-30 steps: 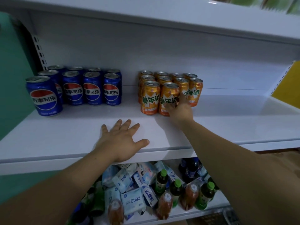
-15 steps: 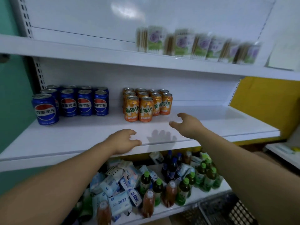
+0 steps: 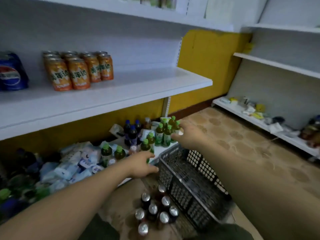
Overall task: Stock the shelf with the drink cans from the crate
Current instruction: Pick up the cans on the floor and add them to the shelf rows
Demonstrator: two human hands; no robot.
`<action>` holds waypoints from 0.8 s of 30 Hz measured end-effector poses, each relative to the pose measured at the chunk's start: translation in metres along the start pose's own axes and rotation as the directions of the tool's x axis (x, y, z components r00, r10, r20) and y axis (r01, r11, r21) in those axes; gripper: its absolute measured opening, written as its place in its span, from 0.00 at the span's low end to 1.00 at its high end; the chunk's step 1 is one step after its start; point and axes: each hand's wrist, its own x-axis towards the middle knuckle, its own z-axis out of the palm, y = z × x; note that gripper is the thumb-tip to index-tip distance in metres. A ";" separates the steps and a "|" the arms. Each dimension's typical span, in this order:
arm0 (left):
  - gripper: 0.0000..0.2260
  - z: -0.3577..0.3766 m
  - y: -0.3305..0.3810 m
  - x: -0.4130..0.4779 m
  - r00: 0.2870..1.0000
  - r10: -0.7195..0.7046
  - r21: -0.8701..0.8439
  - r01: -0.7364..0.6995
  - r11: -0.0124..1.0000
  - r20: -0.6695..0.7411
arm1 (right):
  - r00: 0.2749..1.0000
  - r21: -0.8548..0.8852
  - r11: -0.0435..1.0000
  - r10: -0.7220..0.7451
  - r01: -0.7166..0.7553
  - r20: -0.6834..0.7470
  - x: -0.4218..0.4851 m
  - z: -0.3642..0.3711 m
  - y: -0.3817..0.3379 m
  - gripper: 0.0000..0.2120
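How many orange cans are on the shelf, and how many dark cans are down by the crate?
Orange drink cans on the white shelf: 10 (the rear ones are partly hidden)
Dark silver-topped cans by the grey plastic crate: 8
Total: 18

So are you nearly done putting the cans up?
Partly. Orange cans and blue cans stand on the shelf. The left hand and right hand hold nothing, low by the crate. A bunch of dark cans beside it is left.
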 end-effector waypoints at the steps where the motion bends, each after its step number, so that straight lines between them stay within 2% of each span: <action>1: 0.33 0.017 0.000 0.002 0.999 -0.001 -0.003 0.001 1.000 0.036 | 0.999 0.009 1.000 0.029 -0.029 0.033 -0.006 0.012 0.018 0.32; 3: 0.28 0.054 -0.003 0.006 0.996 0.014 -0.019 -0.012 1.000 0.092 | 0.990 -0.007 0.996 0.092 -0.092 0.106 -0.018 0.037 0.050 0.26; 6: 0.10 0.106 -0.015 0.014 0.980 0.070 -0.036 -0.064 0.997 0.187 | 0.965 -0.052 0.982 0.188 -0.181 0.183 -0.026 0.079 0.092 0.32; 7: 0.09 0.120 -0.018 0.018 0.974 0.067 -0.022 -0.063 0.998 0.215 | 0.954 -0.060 0.977 0.214 -0.206 0.210 -0.027 0.094 0.104 0.34; 8: 0.12 0.133 -0.023 0.024 0.967 0.065 -0.012 -0.064 0.998 0.247 | 0.940 -0.067 0.971 0.240 -0.231 0.244 -0.027 0.109 0.116 0.34; 11: 0.32 0.168 -0.040 0.051 0.946 0.065 -0.014 -0.064 0.998 0.319 | 0.905 -0.074 0.961 0.276 -0.267 0.324 -0.019 0.150 0.144 0.33; 12: 0.34 0.180 -0.046 0.061 0.941 0.039 0.007 -0.044 0.999 0.336 | 0.895 -0.073 0.957 0.287 -0.279 0.340 -0.015 0.162 0.152 0.33; 16: 0.30 0.208 -0.067 0.103 0.931 -0.034 0.105 -0.005 0.994 0.364 | 0.858 -0.096 0.946 0.320 -0.308 0.401 0.013 0.211 0.183 0.32; 20: 0.25 0.237 -0.091 0.151 0.917 -0.074 0.087 0.043 0.995 0.393 | 0.803 -0.071 0.946 0.307 -0.316 0.511 0.041 0.273 0.210 0.23; 24: 0.22 0.265 -0.126 0.195 0.914 -0.104 0.070 0.083 0.994 0.393 | 0.750 -0.051 0.941 0.297 -0.334 0.591 0.066 0.336 0.225 0.22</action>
